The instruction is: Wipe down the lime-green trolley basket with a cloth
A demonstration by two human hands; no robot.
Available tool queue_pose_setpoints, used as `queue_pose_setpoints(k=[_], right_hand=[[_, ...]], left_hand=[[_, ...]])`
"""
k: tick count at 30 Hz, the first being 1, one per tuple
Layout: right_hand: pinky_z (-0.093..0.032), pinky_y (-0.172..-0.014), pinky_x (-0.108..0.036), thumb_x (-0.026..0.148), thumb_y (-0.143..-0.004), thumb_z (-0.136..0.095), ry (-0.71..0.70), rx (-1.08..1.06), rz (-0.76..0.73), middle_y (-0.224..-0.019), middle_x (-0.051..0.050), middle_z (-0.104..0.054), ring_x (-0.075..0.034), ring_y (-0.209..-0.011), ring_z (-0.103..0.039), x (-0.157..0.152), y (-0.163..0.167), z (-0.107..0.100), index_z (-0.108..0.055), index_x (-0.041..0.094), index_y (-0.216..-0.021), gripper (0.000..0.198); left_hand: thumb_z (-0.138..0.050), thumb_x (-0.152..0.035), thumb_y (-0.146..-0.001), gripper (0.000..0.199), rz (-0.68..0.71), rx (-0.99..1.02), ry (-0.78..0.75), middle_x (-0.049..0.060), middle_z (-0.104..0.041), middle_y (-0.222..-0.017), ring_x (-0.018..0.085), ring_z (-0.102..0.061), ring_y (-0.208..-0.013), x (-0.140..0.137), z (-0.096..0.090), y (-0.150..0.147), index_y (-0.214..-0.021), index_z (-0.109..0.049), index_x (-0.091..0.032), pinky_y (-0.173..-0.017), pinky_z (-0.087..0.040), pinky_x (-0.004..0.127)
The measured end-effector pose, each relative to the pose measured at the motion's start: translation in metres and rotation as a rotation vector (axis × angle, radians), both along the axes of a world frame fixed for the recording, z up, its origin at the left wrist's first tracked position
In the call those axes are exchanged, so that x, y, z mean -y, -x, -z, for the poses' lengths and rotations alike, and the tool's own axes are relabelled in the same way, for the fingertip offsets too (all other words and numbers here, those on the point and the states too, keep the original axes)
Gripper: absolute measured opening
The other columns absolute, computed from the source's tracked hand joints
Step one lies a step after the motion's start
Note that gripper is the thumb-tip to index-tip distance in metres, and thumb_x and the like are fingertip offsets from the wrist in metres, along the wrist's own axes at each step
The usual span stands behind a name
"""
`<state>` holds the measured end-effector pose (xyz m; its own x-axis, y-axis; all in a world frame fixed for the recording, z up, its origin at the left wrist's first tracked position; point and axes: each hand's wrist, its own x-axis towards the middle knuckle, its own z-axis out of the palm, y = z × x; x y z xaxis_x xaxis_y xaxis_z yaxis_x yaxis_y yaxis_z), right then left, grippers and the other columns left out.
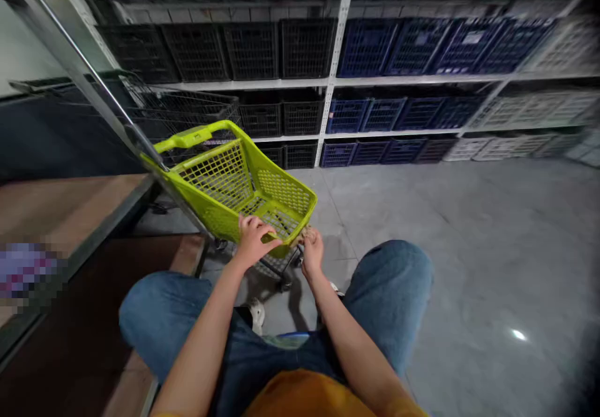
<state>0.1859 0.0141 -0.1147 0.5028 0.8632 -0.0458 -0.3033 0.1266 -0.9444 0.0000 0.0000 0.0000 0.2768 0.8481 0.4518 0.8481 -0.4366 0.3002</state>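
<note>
In front of my knees stands a lime-green shopping cart (285,192) with a plastic lattice basket and dark wheels. My left hand (254,240) grips the near rim of its basket, fingers over the edge and thumb stretched along the rim. At the near right corner, my right hand (313,253) pinches a small crumpled tan cloth (307,234) against the outside of the rim. Part of the cloth is hidden behind the fingers. The basket has nothing visible in it.
White metal shelving (334,48) holds rows of black crates (253,51), blue crates (368,48) and pale crates beyond. A wire cart (187,107) stands behind the green one. At left are a metal post (100,85) and brown shelf boards (70,201). Grey floor (469,248) extends right.
</note>
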Motion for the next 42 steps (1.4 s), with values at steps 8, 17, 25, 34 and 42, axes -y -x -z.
queue_pose_setpoints(k=[8,17,25,34,42], right_hand=[[-0.037,-0.047,-0.02,0.038,-0.069,-0.061,0.083,-0.067,-0.117,-0.049,0.007,-0.05,-0.009,-0.045,-0.043,0.003,0.005,0.0,-0.053,0.02,-0.065,0.02],[-0.051,-0.082,-0.029,0.031,-0.067,-0.063,-0.044,-0.032,-0.015,-0.096,-0.002,-0.072,-0.014,-0.084,-0.064,-0.016,-0.017,-0.03,-0.061,0.019,-0.097,0.032],[-0.05,-0.089,-0.034,0.031,-0.074,-0.061,-0.103,0.306,-0.075,-0.102,-0.005,-0.07,-0.018,-0.091,-0.064,-0.007,-0.037,-0.056,-0.064,0.019,-0.104,0.032],[-0.044,-0.104,-0.044,0.016,-0.082,-0.051,-0.377,0.873,-0.255,-0.117,-0.009,-0.068,-0.024,-0.115,-0.058,0.023,-0.059,-0.092,-0.067,0.021,-0.112,0.034],[-0.031,-0.119,-0.051,0.027,-0.094,-0.05,-0.367,1.116,-0.435,-0.146,-0.014,-0.05,-0.026,-0.142,-0.04,0.004,-0.092,-0.089,-0.056,0.02,-0.133,0.04]], left_hand=[[-0.074,-0.052,-0.077,0.024,0.007,0.011,0.031,0.004,-0.057,-0.092,0.027,-0.045,-0.111,0.006,-0.006,0.0,-0.085,-0.073,-0.029,-0.115,-0.017,0.054],[-0.076,-0.051,-0.075,0.024,-0.018,0.024,0.013,0.005,-0.057,-0.094,0.029,-0.043,-0.114,0.004,-0.002,-0.004,-0.084,-0.074,-0.029,-0.117,-0.011,0.058],[-0.076,-0.051,-0.075,0.023,-0.073,0.014,-0.021,0.005,-0.059,-0.093,0.029,-0.044,-0.114,0.003,0.001,-0.016,-0.086,-0.075,-0.031,-0.119,-0.012,0.058],[-0.071,-0.047,-0.081,0.021,-0.175,0.004,-0.052,0.007,-0.063,-0.094,0.03,-0.047,-0.11,-0.007,0.0,-0.081,-0.093,-0.075,-0.03,-0.117,-0.018,0.058],[-0.056,-0.039,-0.093,0.037,0.129,-0.157,-0.053,0.008,-0.065,-0.124,0.025,-0.055,-0.113,-0.035,-0.035,-0.046,-0.128,-0.062,-0.027,-0.098,-0.042,0.04]])
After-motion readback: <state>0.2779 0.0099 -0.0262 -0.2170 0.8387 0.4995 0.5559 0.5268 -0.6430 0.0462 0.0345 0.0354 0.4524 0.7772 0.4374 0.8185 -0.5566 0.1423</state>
